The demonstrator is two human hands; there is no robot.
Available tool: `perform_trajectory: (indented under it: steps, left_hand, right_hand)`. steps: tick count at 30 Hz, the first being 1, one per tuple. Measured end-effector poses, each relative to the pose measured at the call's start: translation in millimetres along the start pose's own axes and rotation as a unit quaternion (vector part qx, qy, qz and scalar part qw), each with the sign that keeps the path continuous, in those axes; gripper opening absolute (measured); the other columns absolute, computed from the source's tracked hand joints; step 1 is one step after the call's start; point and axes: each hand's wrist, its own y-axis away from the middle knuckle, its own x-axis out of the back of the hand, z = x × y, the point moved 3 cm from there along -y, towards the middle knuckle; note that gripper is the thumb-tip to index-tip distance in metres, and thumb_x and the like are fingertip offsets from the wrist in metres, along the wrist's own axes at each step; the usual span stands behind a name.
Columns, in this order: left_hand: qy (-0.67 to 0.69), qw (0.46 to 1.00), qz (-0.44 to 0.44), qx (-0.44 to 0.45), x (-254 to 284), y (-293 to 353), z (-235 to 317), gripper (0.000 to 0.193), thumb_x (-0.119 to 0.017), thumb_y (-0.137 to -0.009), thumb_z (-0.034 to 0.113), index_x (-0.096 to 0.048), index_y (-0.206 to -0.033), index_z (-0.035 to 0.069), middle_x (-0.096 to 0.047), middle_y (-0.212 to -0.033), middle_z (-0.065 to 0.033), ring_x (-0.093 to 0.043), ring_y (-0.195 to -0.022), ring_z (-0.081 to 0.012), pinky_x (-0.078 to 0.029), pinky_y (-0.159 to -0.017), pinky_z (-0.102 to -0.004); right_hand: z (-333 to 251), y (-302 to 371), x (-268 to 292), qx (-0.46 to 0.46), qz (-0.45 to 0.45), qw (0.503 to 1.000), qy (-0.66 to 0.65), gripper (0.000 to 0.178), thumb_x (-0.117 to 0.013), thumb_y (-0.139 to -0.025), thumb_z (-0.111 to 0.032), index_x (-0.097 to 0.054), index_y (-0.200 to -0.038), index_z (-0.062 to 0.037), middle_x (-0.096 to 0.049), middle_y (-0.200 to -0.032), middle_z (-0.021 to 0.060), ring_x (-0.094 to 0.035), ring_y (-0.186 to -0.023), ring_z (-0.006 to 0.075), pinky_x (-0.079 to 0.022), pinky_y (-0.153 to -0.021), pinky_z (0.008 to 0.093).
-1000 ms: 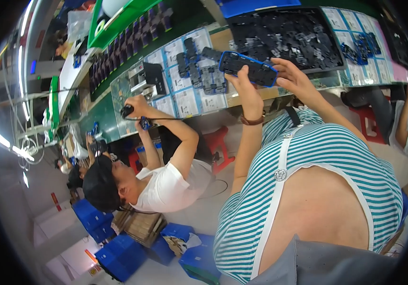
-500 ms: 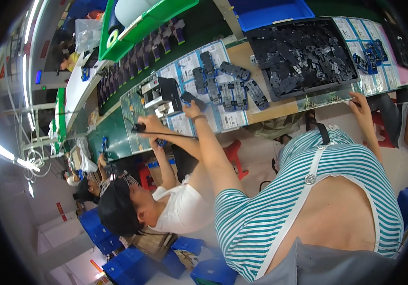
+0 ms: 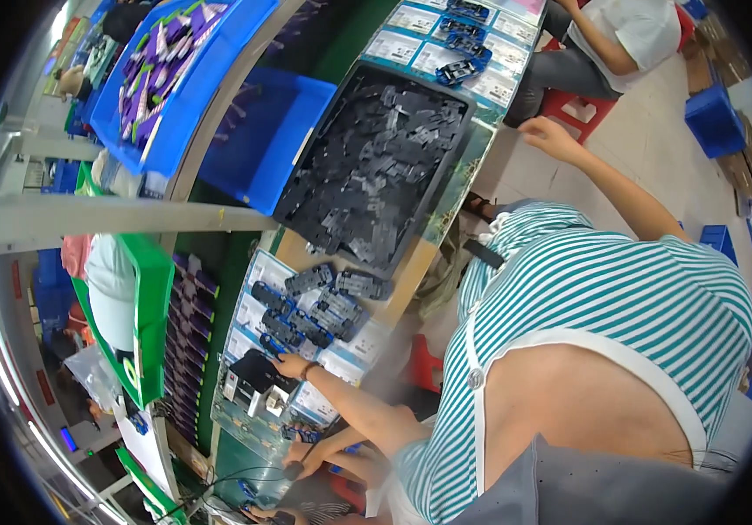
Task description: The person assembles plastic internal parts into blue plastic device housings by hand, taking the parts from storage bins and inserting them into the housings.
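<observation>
My left hand (image 3: 292,365) reaches along the bench to a black block (image 3: 256,371) on a small grey-and-white device (image 3: 264,398) and touches its edge; its grip is too small to make out. Beside it, black plastic parts (image 3: 306,317) lie in rows on printed sheets. My right hand (image 3: 545,133) hangs in the air off the bench edge, fingers loosely apart, holding nothing. A black tray (image 3: 456,133) heaped with several black parts sits between the two hands.
Blue bins (image 3: 262,131) and a blue tray of purple pieces (image 3: 175,79) stand behind the black tray, and a green tray (image 3: 150,306) is further left. Another person's hands (image 3: 306,457) work below mine. A seated person (image 3: 621,35) and blue crates (image 3: 713,118) are beyond.
The view has swung round. My left hand moved from the rows of black parts to the black block. My right hand has drawn back from the bench edge into the air.
</observation>
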Motion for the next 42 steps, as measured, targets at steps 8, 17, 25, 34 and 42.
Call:
perform_trajectory:
  steps: [8, 17, 25, 34, 42]
  left_hand:
    - [0.322, 0.919, -0.222, 0.045, 62, 169, 200, 0.028, -0.049, -0.096, 0.019, -0.053, -0.119, 0.003, -0.059, -0.113, -0.0086, -0.057, -0.1, -0.0175, -0.044, -0.084, -0.0292]
    - [0.419, 0.854, -0.3, 0.074, 51, 303, 304, 0.03, -0.05, -0.097, 0.023, -0.053, -0.118, 0.001, -0.059, -0.111, -0.0119, -0.06, -0.102, -0.0223, -0.048, -0.088, -0.0332]
    - [0.503, 0.743, -0.427, 0.113, -12, 379, 405, 0.033, -0.052, -0.096, 0.024, -0.053, -0.116, -0.002, -0.06, -0.108, -0.015, -0.061, -0.099, -0.0241, -0.049, -0.088, -0.0342]
    - [0.62, 0.522, -0.569, 0.137, -52, 435, 462, 0.055, -0.048, -0.098, 0.023, -0.021, -0.144, 0.009, -0.036, -0.139, -0.0163, -0.038, -0.127, -0.03, -0.033, -0.106, -0.0431]
    - [0.773, 0.464, -0.386, 0.195, -38, 392, 437, 0.05, -0.044, -0.096, 0.044, -0.041, -0.133, 0.011, -0.046, -0.134, -0.0099, -0.043, -0.124, -0.0278, -0.034, -0.106, -0.0495]
  right_hand:
    - [222, -210, -47, -0.07, 0.072, 0.991, -0.084, 0.052, -0.073, -0.071, -0.024, -0.056, -0.116, -0.0036, -0.063, -0.091, 0.0226, -0.063, -0.082, 0.0371, -0.051, -0.074, 0.043]
    - [211, -289, -95, -0.306, -0.018, 0.925, -0.225, 0.019, -0.064, -0.082, -0.014, -0.06, -0.08, 0.0046, -0.06, -0.077, 0.013, -0.064, -0.067, 0.0217, -0.059, -0.059, 0.0321]
    - [148, -248, -16, -0.267, 0.009, 0.852, -0.451, 0.041, -0.06, -0.085, -0.026, -0.054, -0.099, 0.0127, -0.055, -0.086, 0.0152, -0.067, -0.072, 0.0272, -0.059, -0.066, 0.0297]
    - [-43, -164, -10, -0.151, -0.191, 0.856, -0.455, 0.032, -0.058, -0.09, -0.027, -0.057, -0.099, 0.0036, -0.062, -0.084, 0.0129, -0.065, -0.076, 0.0206, -0.053, -0.075, 0.0296]
    - [-127, -116, -73, -0.039, -0.431, 0.775, -0.461, 0.042, -0.056, -0.093, -0.038, -0.059, -0.104, 0.002, -0.059, -0.089, 0.0089, -0.061, -0.079, 0.015, -0.054, -0.07, 0.0277]
